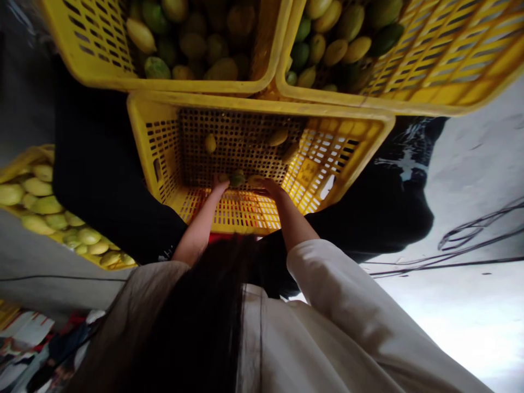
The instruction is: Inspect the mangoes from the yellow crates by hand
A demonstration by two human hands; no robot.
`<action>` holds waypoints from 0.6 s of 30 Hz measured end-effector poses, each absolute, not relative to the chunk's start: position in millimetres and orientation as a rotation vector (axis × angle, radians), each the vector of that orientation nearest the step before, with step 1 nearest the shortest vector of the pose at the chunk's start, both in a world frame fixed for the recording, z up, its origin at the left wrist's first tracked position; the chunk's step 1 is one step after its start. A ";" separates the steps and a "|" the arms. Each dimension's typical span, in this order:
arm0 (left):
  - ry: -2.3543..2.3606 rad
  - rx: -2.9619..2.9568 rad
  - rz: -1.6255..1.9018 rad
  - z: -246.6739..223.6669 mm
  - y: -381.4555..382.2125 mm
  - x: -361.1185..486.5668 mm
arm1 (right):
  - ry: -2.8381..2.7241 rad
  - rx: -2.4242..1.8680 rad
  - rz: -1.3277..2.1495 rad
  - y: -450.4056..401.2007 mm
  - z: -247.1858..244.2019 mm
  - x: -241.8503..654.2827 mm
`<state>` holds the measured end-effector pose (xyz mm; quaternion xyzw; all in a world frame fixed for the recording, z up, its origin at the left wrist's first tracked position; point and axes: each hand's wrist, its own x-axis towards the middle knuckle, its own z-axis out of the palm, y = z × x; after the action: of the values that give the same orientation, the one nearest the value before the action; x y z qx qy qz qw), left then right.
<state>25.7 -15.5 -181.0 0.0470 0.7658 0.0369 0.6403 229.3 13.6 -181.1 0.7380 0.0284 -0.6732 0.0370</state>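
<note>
Both my hands reach down into a yellow perforated plastic crate (262, 102) with few fruits in it. My left hand (220, 183) is closed on a yellowish lemon (223, 178) near the crate's near wall. My right hand (267, 187) has its fingers around another yellow lemon (256, 179), though they are dim and partly hidden. Between the hands is a dark green lemon (237, 178). Farther back on the crate floor lie single yellow lemons, one at left (210, 143) and one at right (278, 137). Another lemon (290, 153) rests by the right wall.
Two yellow crates piled with yellow and green lemons stand beyond, at left (164, 85) and right (368, 103). Another crate of yellow lemons (45, 204) is at the far left. Black cables (462, 237) lie on the grey floor at right.
</note>
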 end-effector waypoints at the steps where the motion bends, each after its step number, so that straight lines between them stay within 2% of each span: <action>1: 1.769 0.073 0.087 -180.7 -14.2 23.7 | 0.115 2.296 -2.005 15.7 -181.2 226.6; 5: 1.807 -0.050 0.154 -181.3 -3.0 22.0 | 0.305 2.467 -1.692 25.1 -180.0 219.2; 9: 1.818 -0.011 0.171 -182.6 5.0 25.0 | 0.915 2.454 -1.278 36.5 -173.5 208.3; 14: 1.827 -0.036 0.199 -183.3 4.6 21.9 | 1.420 1.938 -1.591 50.5 -176.1 174.7; 18: 1.793 -0.086 0.217 -183.0 3.2 17.9 | 1.380 1.755 -1.706 52.5 -185.3 142.1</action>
<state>17.9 3.2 -183.0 -0.0373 0.7793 0.0941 0.6184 142.1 52.5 -185.3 0.6160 0.4843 -0.5988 0.1655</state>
